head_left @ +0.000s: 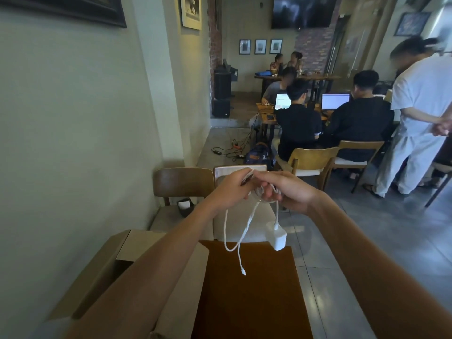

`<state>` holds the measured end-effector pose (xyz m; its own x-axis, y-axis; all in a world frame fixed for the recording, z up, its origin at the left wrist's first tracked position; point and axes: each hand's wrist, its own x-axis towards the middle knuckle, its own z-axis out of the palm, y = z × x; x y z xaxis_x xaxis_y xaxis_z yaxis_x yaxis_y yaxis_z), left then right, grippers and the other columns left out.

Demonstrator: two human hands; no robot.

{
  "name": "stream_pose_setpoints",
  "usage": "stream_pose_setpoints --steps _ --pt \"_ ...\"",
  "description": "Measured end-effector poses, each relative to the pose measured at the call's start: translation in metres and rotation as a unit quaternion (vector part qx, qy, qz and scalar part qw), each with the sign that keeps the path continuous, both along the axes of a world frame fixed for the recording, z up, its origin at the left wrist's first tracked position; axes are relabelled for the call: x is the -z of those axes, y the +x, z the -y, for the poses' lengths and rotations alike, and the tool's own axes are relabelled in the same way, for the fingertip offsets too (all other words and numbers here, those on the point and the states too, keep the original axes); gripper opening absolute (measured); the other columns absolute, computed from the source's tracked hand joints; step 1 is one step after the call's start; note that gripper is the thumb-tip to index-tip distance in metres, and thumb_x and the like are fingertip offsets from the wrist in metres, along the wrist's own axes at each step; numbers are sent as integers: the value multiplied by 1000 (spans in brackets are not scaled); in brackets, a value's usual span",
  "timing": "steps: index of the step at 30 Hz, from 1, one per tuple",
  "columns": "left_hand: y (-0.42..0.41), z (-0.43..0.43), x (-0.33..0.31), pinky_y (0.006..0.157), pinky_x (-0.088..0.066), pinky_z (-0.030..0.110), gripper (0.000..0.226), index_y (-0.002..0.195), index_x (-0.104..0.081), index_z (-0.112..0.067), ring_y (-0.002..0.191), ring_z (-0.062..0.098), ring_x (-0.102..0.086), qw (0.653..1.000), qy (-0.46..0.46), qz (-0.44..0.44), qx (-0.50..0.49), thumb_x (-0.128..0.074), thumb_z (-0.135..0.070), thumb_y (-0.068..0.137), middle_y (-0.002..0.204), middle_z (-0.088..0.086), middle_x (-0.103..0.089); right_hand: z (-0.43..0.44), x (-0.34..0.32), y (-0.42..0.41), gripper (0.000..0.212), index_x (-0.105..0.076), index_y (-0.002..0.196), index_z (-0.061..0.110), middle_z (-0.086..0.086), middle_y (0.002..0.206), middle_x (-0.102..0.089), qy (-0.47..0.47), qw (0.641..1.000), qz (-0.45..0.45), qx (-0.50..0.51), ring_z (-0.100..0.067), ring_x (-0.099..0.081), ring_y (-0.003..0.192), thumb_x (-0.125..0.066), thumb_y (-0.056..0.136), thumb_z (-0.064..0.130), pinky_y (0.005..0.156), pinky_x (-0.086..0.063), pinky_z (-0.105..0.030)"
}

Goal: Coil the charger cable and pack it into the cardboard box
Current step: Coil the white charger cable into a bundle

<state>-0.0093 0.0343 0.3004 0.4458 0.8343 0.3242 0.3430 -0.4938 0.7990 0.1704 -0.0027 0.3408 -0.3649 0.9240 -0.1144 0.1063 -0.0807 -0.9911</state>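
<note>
We held one thin white charger cable (247,225) in both hands above the brown wooden table (252,289). Left hand (231,189) and right hand (283,189) each had fingers curled around its coils. One white square adapter (277,237) and one loose plug end hung below (mid-air). One open tan cardboard box (102,270) sat left.

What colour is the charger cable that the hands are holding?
White, like its plug block; the charger cable shows best in the head view.
</note>
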Motion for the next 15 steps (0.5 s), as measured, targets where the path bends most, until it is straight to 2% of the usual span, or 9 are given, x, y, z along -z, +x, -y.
stream_pose_setpoints --steps 2,4,5,6,8,9,11,13,15 --pt "2 2 1 60 -49 26 20 111 -63 -18 67 12 -60 1000 -12 -10 8 -47 -30 108 81 -5 -66 0 3 0 36 -63 74 9 -2 55 -59 -12 997 -70 11 -8 -50 47 -61 99 35 72 -46 -26" --pt "2 -1 2 71 -54 38 23 119 -63 -15 80 18 -66 999 -26 -33 12 -47 -27 108 94 2 -70 1 6 0 38 -74 87 5 -4 66 -72 -30 991 -133 -3 -7 -57 53 -55 102 34 74 -50 -24" --pt "2 -4 2 77 -55 42 24 123 -62 -14 88 20 -67 999 -33 -33 12 -48 -25 106 101 4 -71 2 7 1 39 -74 99 2 -5 73 -75 -33 988 -154 -10 -7 -61 59 -52 104 33 77 -52 -23" --pt "2 -4 0 77 -54 40 26 124 -63 -14 89 18 -67 999 -40 -23 16 -48 -24 105 103 3 -71 3 8 1 41 -72 108 -1 -5 77 -76 -31 985 -172 -12 -8 -64 64 -49 105 33 77 -54 -23" --pt "3 -5 -3 73 -50 29 29 125 -64 -13 82 9 -65 999 -46 5 25 -47 -28 106 98 -2 -70 3 8 1 37 -67 111 0 -10 83 -74 -25 977 -214 -7 -14 -68 73 -49 105 32 76 -58 -24" --pt "3 -6 -4 73 -51 27 30 125 -65 -14 81 7 -66 998 -54 27 23 -46 -31 108 97 -1 -71 1 8 1 37 -68 115 1 -17 90 -70 -19 975 -222 -3 -21 -67 83 -52 104 32 80 -58 -28" --pt "1 -7 -3 85 -60 38 39 127 -66 -13 96 18 -73 989 -116 93 10 -45 -40 108 107 9 -75 -2 5 2 45 -65 130 0 -23 96 -59 3 982 -191 -5 -32 -58 94 -58 101 34 93 -49 -37" --pt "-3 -11 1 97 -58 47 44 133 -65 -15 113 29 -71 963 -207 171 5 -49 -46 105 121 13 -73 -4 3 4 55 -58 132 -11 -14 78 -57 14 985 -170 -31 -22 -54 75 -60 100 34 87 -41 -34" --pt "-4 -15 2 91 -60 42 40 130 -67 -13 109 30 -73 945 -251 209 -27 -51 -40 106 119 15 -74 -2 -2 4 52 -60 123 -15 -2 56 -49 16 985 -165 -55 -11 -41 53 -56 102 33 73 -38 -28"
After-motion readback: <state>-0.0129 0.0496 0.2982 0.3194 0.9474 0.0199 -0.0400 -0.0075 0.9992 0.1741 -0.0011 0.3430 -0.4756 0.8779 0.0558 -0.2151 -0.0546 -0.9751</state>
